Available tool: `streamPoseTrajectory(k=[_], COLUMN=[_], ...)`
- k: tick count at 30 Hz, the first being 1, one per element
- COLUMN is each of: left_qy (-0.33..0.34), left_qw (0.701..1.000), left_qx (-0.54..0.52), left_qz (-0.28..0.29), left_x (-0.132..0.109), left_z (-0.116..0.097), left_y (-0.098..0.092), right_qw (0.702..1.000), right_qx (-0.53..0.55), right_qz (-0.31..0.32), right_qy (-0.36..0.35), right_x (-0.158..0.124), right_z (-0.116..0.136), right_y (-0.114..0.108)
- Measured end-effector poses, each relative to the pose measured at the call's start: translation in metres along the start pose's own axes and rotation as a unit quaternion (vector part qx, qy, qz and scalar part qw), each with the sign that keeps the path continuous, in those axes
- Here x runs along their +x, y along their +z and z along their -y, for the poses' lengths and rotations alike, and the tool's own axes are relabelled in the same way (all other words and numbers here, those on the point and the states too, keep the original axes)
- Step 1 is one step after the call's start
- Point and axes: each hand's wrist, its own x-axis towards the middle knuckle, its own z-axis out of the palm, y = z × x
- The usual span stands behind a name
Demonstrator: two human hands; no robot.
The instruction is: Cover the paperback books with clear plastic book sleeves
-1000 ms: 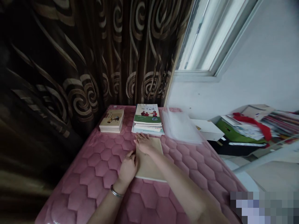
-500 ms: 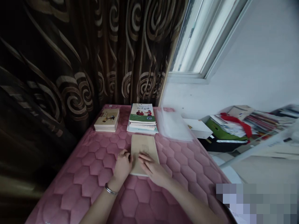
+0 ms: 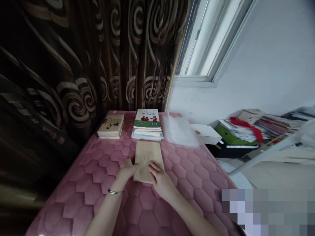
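Note:
A tan, thin book (image 3: 145,154) lies on the pink cover, a small block of print on its upper face. My left hand (image 3: 127,169) is at the book's left edge. Its thumb reaches over the cover, and its other fingers are partly hidden along that edge. A silver bangle circles the left wrist. Resting on the lower right of the book is my right hand (image 3: 159,180), fingers stretched out on the cover and holding nothing.
Beyond the book stand a pile of tan books (image 3: 110,126) and a taller pile of white and green books (image 3: 147,124). Clear plastic sheets (image 3: 180,131) lie right of them. A white box (image 3: 206,133), dark curtain (image 3: 118,59) and quilted pink bed surface (image 3: 98,177) surround these.
My left hand has turned, bringing its thumb onto the book's left side. My right hand has shifted slightly toward the book's right edge. The view has drifted a little.

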Motion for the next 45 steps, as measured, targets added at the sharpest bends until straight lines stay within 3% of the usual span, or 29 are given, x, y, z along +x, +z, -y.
streamPoseTrajectory(k=[4, 10, 14, 16, 19, 23, 26, 29, 32, 33, 35, 37, 39, 45], left_qy=[-0.042, -0.027, 0.014, 0.08, 0.178, 0.225, 0.287, 0.341, 0.264, 0.25, 0.259, 0.26, 0.251, 0.228], left_qw=[0.997, 0.974, 0.955, 0.952, 0.941, 0.932, 0.93, 0.914, 0.899, 0.903, 0.927, 0.938, 0.937, 0.935], left_qx=[-0.062, -0.226, -0.274, -0.237, -0.197, -0.18, -0.124, -0.08, -0.098, -0.118, -0.167, -0.211, -0.241, -0.271], left_qz=[0.018, 0.012, -0.116, -0.176, -0.21, -0.219, -0.191, -0.206, -0.335, -0.33, -0.215, -0.091, -0.02, 0.018], left_x=[-0.003, -0.023, -0.04, -0.051, -0.066, -0.078, -0.08, -0.069, -0.042, -0.031, -0.011, 0.003, 0.01, 0.013], left_z=[-0.005, -0.028, -0.052, -0.067, -0.088, -0.098, -0.088, -0.071, -0.056, -0.052, -0.048, -0.046, -0.044, -0.032], left_y=[-0.004, 0.01, 0.02, 0.022, 0.03, 0.058, 0.071, 0.054, 0.016, 0.004, -0.014, -0.021, -0.021, -0.008], right_qw=[0.998, 0.982, 0.981, 0.984, 0.987, 0.966, 0.952, 0.933, 0.919, 0.917, 0.919, 0.927, 0.935, 0.949], right_qx=[-0.015, -0.052, -0.045, -0.029, 0.035, 0.146, 0.256, 0.332, 0.371, 0.377, 0.375, 0.359, 0.336, 0.296], right_qz=[0.037, 0.093, 0.072, 0.025, -0.055, -0.142, -0.135, -0.125, -0.125, -0.123, -0.115, -0.109, -0.108, -0.109], right_qy=[0.049, 0.154, 0.177, 0.173, 0.15, 0.156, 0.101, 0.052, 0.039, 0.035, 0.029, 0.028, 0.035, 0.021], right_x=[0.015, 0.067, 0.093, 0.095, 0.09, 0.08, 0.074, 0.069, 0.063, 0.062, 0.059, 0.057, 0.055, 0.046], right_z=[0.019, 0.054, 0.074, 0.084, 0.092, 0.069, 0.032, -0.002, -0.027, -0.033, -0.044, -0.053, -0.061, -0.067], right_y=[-0.012, -0.055, -0.091, -0.105, -0.116, -0.105, -0.092, -0.086, -0.082, -0.08, -0.073, -0.064, -0.056, -0.047])
